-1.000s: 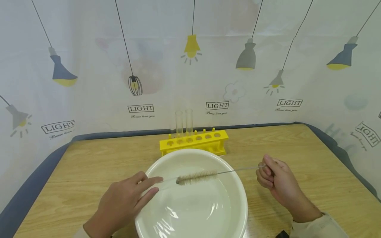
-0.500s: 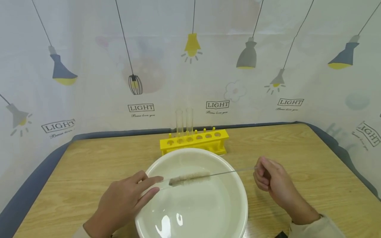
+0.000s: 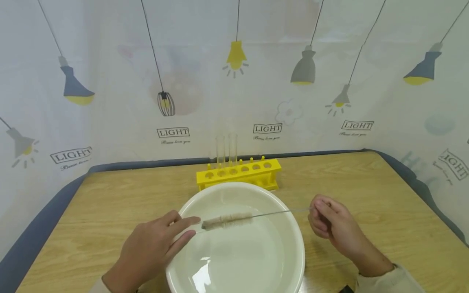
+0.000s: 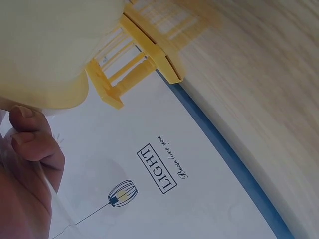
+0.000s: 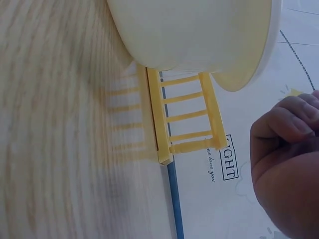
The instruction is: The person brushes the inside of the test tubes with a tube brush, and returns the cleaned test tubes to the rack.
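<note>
My left hand [image 3: 157, 244] holds a clear glass test tube [image 3: 200, 227] between thumb and fingers over the left side of a white basin [image 3: 297, 248]. A test tube brush [image 3: 234, 219] with pale bristles lies nearly level above the basin, its grey tip close to my left fingertips. The front bristles look squeezed inside the tube, though the glass mouth is hard to make out. At the basin's right, my right hand [image 3: 338, 230] pinches the end of the brush's thin wire handle [image 3: 275, 213]. In the right wrist view the right hand's fingers [image 5: 284, 124] are curled; the brush is hidden there.
Behind the basin stands a yellow test tube rack [image 3: 253, 169] with two clear tubes [image 3: 233, 150] upright in it. Water appears to lie in the basin. A printed curtain [image 3: 205, 81] hangs along the wooden table's [image 3: 110, 203] back edge. Something black [image 3: 346, 289] shows near the right sleeve.
My right hand has moved left, pushing the brush further toward the left hand and into the tube. The left hand has stayed in place. Reflections in the basin have shifted.
</note>
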{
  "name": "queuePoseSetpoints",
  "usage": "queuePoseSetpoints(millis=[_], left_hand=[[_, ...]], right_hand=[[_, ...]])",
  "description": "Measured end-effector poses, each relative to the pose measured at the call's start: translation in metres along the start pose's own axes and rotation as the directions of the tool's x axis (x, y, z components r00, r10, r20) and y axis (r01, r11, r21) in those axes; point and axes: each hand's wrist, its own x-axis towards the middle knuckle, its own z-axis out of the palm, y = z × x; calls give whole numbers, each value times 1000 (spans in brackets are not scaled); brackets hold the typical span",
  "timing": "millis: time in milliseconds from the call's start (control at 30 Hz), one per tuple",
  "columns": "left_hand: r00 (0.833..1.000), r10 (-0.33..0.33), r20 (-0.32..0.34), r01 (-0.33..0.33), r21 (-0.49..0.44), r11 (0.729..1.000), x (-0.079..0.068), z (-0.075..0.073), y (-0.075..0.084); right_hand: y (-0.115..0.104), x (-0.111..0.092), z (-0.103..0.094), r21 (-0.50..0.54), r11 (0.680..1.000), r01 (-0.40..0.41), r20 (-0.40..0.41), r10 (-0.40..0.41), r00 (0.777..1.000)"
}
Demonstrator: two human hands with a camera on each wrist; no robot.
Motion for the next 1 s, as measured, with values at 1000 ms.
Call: queuePoseSetpoints(millis=[1000], left_hand=[[1000, -23, 13, 23, 19, 1000, 0, -1, 1]], right_hand=[[1, -2, 13, -546, 836, -51, -112, -13, 994]])
